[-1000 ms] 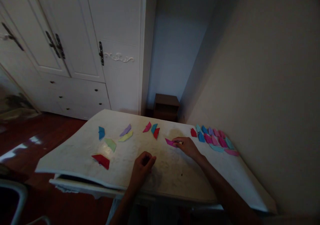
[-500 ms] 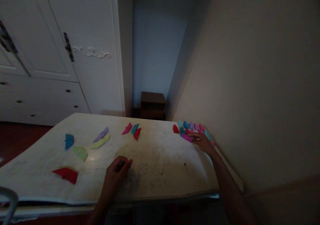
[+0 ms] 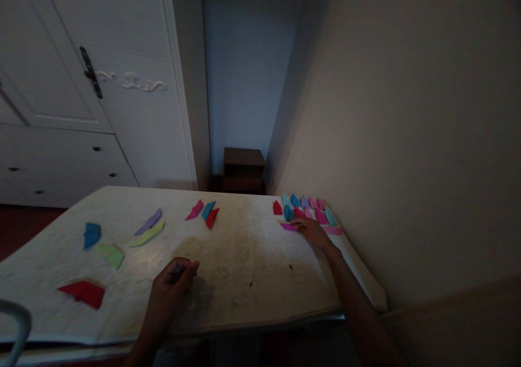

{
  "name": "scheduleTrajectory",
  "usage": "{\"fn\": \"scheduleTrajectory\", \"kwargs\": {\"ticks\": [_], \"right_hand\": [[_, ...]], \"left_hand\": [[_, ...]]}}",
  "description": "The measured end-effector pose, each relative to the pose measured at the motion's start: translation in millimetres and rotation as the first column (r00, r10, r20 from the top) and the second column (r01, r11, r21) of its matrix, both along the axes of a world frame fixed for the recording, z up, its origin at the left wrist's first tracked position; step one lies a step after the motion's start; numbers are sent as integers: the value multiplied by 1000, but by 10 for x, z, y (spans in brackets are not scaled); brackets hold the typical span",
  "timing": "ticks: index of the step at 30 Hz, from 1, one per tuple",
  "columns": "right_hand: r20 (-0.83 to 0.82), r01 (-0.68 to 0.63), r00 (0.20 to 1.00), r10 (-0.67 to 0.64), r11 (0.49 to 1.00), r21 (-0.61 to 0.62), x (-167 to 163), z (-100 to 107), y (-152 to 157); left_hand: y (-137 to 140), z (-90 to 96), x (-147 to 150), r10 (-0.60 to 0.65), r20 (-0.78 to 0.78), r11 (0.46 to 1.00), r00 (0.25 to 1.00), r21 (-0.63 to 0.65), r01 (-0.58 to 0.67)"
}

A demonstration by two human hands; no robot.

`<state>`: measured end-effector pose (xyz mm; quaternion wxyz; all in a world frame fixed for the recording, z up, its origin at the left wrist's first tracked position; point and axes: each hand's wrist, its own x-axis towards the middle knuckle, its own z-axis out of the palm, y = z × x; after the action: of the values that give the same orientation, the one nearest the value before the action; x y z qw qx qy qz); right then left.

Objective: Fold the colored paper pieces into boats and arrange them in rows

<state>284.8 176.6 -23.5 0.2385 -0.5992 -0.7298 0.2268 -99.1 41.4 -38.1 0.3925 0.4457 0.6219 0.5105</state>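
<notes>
My right hand [image 3: 311, 232] is closed on the right end of a magenta folded paper boat [image 3: 288, 226], at the near side of a cluster of paper boats. Its fingertips partly cover the boat. Just behind it are a red paper boat [image 3: 277, 208] and a blue paper boat [image 3: 288, 213]. A pink paper boat [image 3: 332, 230] lies to the right of the hand. My left hand [image 3: 173, 280] hovers over or rests on the near part of the table, fingers curled towards the thumb, with nothing visible in them.
Loose folded papers lie across the left of the white table [image 3: 228, 280]: a red one [image 3: 86, 292], a light green one [image 3: 112, 254], a yellow one [image 3: 148, 233] and several others. A wall [image 3: 407, 166] borders the right side. A white wardrobe [image 3: 138, 133] stands behind.
The view has swung slightly right, so everything sits further left. My right hand has shifted the magenta paper boat a little left, and it looks more level. My left hand keeps its curled pose.
</notes>
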Motion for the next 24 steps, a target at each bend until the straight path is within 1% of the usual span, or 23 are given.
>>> {"fn": "scheduleTrajectory", "kwargs": {"ticks": [3,6,9,12,15,18,22,24], "right_hand": [[43,33,998,-35,999,33,-61,-21,-55],[187,42,981,-56,996,80,-145,-57,-227],[355,38,934,-47,999,32,-290,-77,-440],[441,89,895,-58,995,-49,-446,-61,-566],[478,144,873,-102,988,-52,-536,-43,-573],[492,165,861,-126,986,-35,-557,-45,-544],[478,114,873,-95,993,-11,-554,-51,-559],[466,87,881,-78,996,1,-556,-50,-583]], "left_hand": [[6,-14,-4,10,-12,1000,1000,-6,-11],[6,-23,0,17,-19,1000,1000,-14,-17],[9,-27,5,17,-16,1000,1000,-20,-17],[13,-30,1,21,-44,1000,999,-23,-22],[14,-36,-6,30,-63,999,998,-39,-32],[18,-46,-6,44,-62,998,997,-46,-47],[32,-63,-8,62,-73,998,995,-23,-64],[39,-72,-13,65,-80,997,995,-32,-68]]}}
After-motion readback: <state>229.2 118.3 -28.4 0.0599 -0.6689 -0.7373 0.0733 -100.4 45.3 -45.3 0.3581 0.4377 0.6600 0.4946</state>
